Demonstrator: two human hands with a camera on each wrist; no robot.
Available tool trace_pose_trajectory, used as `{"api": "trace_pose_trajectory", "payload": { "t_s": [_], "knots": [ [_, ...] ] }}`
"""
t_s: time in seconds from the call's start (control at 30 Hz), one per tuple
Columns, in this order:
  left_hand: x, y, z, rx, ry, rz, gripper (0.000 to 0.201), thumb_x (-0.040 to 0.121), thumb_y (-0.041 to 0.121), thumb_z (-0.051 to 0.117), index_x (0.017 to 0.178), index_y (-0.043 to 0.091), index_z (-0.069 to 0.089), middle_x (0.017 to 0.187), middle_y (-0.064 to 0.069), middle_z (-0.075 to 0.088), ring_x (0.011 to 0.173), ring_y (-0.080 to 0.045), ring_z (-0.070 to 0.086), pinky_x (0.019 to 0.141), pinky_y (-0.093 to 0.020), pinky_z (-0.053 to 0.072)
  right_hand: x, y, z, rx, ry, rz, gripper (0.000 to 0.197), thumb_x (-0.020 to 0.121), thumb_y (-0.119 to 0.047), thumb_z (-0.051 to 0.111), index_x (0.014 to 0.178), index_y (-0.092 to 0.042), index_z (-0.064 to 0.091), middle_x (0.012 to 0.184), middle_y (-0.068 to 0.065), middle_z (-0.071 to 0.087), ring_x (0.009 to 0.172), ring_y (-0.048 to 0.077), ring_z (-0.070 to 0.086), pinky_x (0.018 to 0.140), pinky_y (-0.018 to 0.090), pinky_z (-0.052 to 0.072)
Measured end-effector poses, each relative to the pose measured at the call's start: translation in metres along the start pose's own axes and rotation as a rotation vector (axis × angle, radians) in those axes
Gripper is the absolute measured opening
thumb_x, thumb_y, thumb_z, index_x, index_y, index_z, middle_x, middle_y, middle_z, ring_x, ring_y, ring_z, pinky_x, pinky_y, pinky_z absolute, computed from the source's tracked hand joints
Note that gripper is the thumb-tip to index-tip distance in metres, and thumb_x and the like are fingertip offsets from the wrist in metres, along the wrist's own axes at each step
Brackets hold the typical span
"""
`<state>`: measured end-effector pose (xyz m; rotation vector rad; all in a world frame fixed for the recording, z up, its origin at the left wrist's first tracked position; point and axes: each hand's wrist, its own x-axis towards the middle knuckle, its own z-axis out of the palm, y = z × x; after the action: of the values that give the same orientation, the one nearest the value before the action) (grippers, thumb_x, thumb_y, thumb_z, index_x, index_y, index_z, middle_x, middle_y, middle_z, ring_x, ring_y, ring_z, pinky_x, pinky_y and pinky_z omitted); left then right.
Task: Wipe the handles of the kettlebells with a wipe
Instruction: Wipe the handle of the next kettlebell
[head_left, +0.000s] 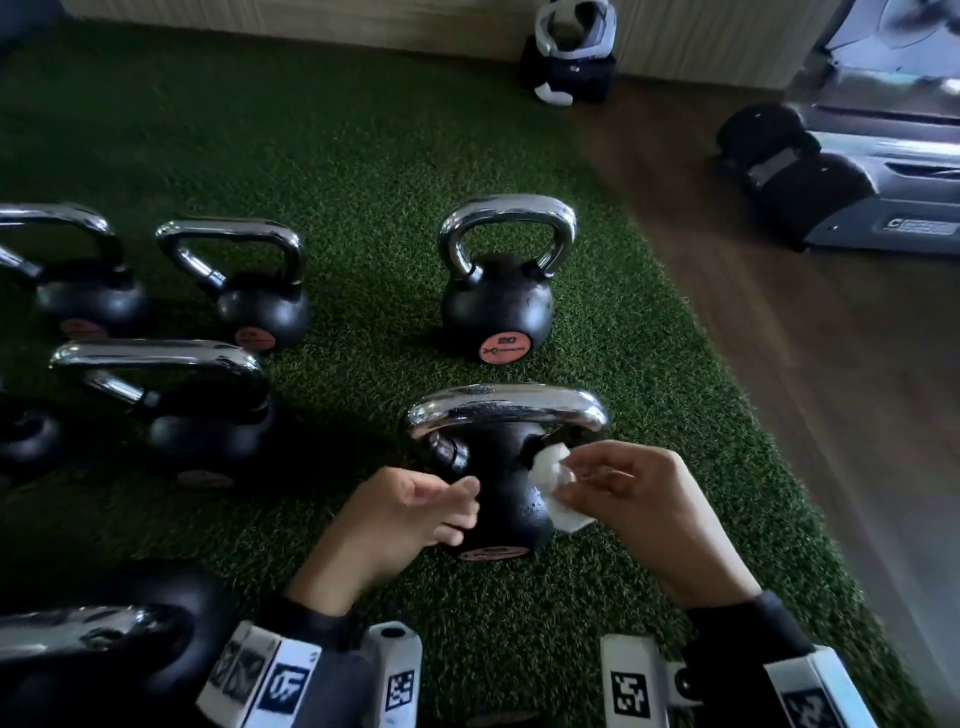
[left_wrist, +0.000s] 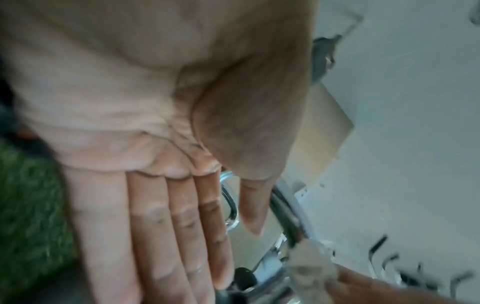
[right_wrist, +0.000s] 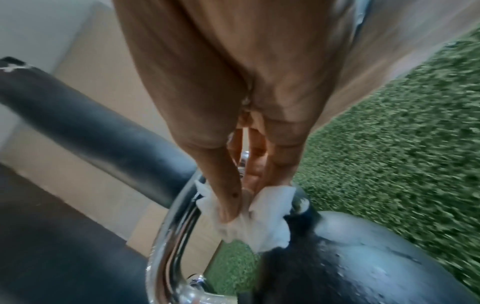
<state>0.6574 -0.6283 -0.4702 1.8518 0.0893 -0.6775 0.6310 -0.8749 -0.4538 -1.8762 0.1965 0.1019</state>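
a gym: chrome-handled kettlebells (head_left: 496, 306) stand on green turf (head_left: 322, 130) beside a treadmill (head_left: 883, 171).

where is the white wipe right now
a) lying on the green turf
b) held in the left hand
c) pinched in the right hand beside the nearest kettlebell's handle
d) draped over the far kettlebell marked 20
c: the right hand pinches the crumpled white wipe against the right end of the nearest black kettlebell's chrome handle; the left hand holds nothing.

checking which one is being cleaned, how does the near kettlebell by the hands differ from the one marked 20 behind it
The near kettlebell has the right hand pressing a white wipe at its handle's right base; the 20 kettlebell stands untouched. The left hand rests open beside the near one's body, which shows droplets; none show on the far one. Both share black bodies, chrome handles and green turf.
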Motion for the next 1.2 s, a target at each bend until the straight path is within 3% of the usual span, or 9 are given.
{"api": "trace_pose_trajectory", "payload": {
  "t_s": [0.13,0.27,0.37,0.5,0.67,0.8,0.9,1.07,1.2],
  "knots": [
    [-0.007,0.006,0.018,-0.351,-0.161,0.028,0.061,0.093,0.061,0.044,0.124,0.016,0.072,0.116,-0.003,0.079,0.108,-0.020,0.076,0.098,-0.035,0.058,-0.006,-0.028,0.005,-0.127,-0.069,-0.187,0.018,0.074,-0.019,0.091,0.085,-0.031,0.082,0.083,-0.011,0.079,0.074,0.009,0.073,0.069,0.019,0.056],
    [-0.008,0.008,0.029,-0.510,-0.178,0.111,0.053,0.092,0.046,0.053,0.118,0.005,0.073,0.116,-0.014,0.078,0.112,-0.027,0.074,0.095,-0.036,0.060,-0.007,-0.031,0.013,-0.246,-0.022,-0.282,0.016,0.070,-0.026,0.093,0.078,-0.033,0.081,0.085,-0.019,0.076,0.076,0.009,0.069,0.070,0.026,0.054],
    [-0.008,0.007,0.032,-0.572,-0.131,0.159,0.039,0.084,0.035,0.068,0.109,0.006,0.079,0.112,-0.015,0.079,0.108,-0.027,0.076,0.090,-0.032,0.061,-0.004,-0.025,0.019,-0.254,0.072,-0.378,0.017,0.066,-0.026,0.095,0.073,-0.031,0.080,0.085,-0.015,0.073,0.078,0.008,0.067,0.066,0.015,0.048],
    [-0.016,0.017,0.028,-0.585,-0.033,0.234,0.024,0.083,0.024,0.074,0.102,0.012,0.082,0.105,-0.013,0.080,0.100,-0.025,0.077,0.086,-0.028,0.062,-0.005,-0.028,0.017,-0.329,0.003,-0.405,0.020,0.073,-0.029,0.091,0.091,-0.033,0.082,0.092,-0.015,0.070,0.082,0.007,0.066,0.067,0.014,0.049],
    [-0.034,0.040,0.011,-0.120,0.373,0.672,0.028,0.085,0.020,0.083,0.113,0.020,0.079,0.104,0.011,0.080,0.091,-0.007,0.078,0.080,-0.021,0.061,0.003,-0.004,-0.010,-0.153,0.165,-0.228,0.019,0.080,-0.014,0.086,0.083,-0.023,0.069,0.078,-0.011,0.069,0.061,0.002,0.056,0.056,0.011,0.044],
    [-0.019,0.059,0.011,0.286,0.738,0.913,0.024,0.087,0.019,0.081,0.111,0.014,0.080,0.112,0.015,0.075,0.098,0.001,0.074,0.086,-0.018,0.059,0.026,0.029,-0.004,-0.123,0.124,0.000,0.048,0.069,-0.049,0.091,0.107,-0.032,0.067,0.105,-0.010,0.075,0.094,0.008,0.073,0.080,0.031,0.059],
    [-0.002,0.066,0.019,0.470,0.733,0.909,0.024,0.086,0.013,0.082,0.111,0.015,0.081,0.114,0.007,0.078,0.100,-0.010,0.073,0.091,-0.023,0.056,0.044,0.042,0.018,-0.102,0.061,0.025,0.071,0.054,-0.068,0.087,0.114,-0.034,0.071,0.109,-0.014,0.078,0.104,0.008,0.073,0.095,0.042,0.058],
    [0.001,0.059,0.038,0.600,0.670,0.864,0.033,0.093,0.015,0.076,0.126,0.018,0.075,0.120,0.011,0.076,0.099,-0.013,0.065,0.089,-0.026,0.055,0.056,0.065,0.039,-0.015,0.201,-0.017,0.052,0.056,-0.066,0.087,0.101,-0.047,0.073,0.100,-0.006,0.079,0.094,0.015,0.076,0.087,0.051,0.062],
    [-0.005,0.048,0.012,0.514,0.774,0.803,0.031,0.093,0.012,0.074,0.123,0.019,0.076,0.116,0.010,0.077,0.095,-0.012,0.067,0.084,-0.026,0.057,0.058,0.068,0.040,-0.021,0.206,-0.004,0.061,0.057,-0.070,0.086,0.105,-0.033,0.074,0.099,-0.008,0.079,0.092,0.012,0.076,0.085,0.048,0.063]
  ]
}}
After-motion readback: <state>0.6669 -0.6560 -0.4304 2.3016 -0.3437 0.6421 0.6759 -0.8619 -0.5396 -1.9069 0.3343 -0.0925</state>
